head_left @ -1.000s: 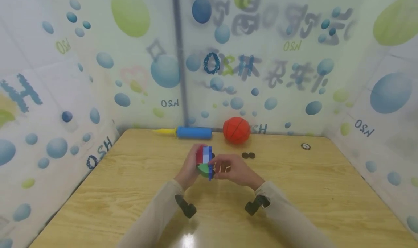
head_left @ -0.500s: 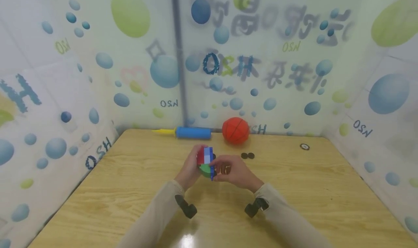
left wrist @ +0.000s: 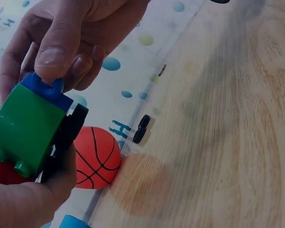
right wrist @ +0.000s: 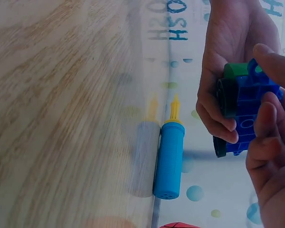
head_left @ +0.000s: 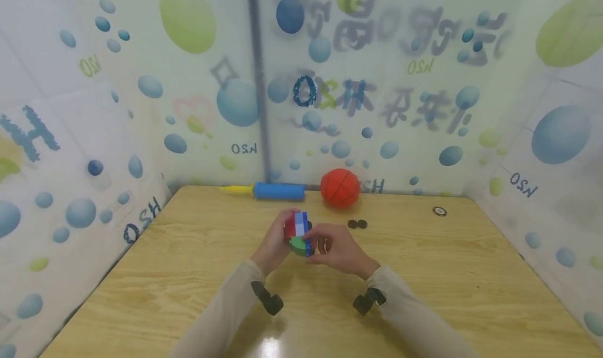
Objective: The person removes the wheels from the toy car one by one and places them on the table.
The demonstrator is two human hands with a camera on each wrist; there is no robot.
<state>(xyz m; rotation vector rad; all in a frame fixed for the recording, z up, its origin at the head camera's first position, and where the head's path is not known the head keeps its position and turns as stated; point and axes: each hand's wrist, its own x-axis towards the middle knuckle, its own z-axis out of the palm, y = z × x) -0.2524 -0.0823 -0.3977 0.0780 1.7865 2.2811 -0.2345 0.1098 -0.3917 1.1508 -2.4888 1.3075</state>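
Observation:
Above the middle of the table, my left hand (head_left: pixel 273 244) grips a toy block car (head_left: pixel 299 232) made of building blocks. It has a curved green block (left wrist: pixel 31 126), a red block (left wrist: pixel 7 171), a light blue and white part, and a blue base (right wrist: pixel 249 107) with black wheels (right wrist: pixel 227 98) on the side seen in the right wrist view. My right hand (head_left: pixel 341 249) pinches the end of the blue base, its thumb at a small blue loop (left wrist: pixel 54 85) and a fingertip on the underside. The left fingers curl round the wheel side and partly hide it.
Two black discs (head_left: pixel 357 224), side by side, lie on the wooden table (head_left: pixel 424 274) beyond the right hand. A red basketball (head_left: pixel 340 188) and a blue pump (head_left: pixel 279 191) with a yellow nozzle lie along the back wall. A round black-and-white disc (head_left: pixel 439 211) is at the back right.
The toy block car has shifted slightly to the right with the left hand. The right fingertips have moved a little along its base end; both hands stay on it.

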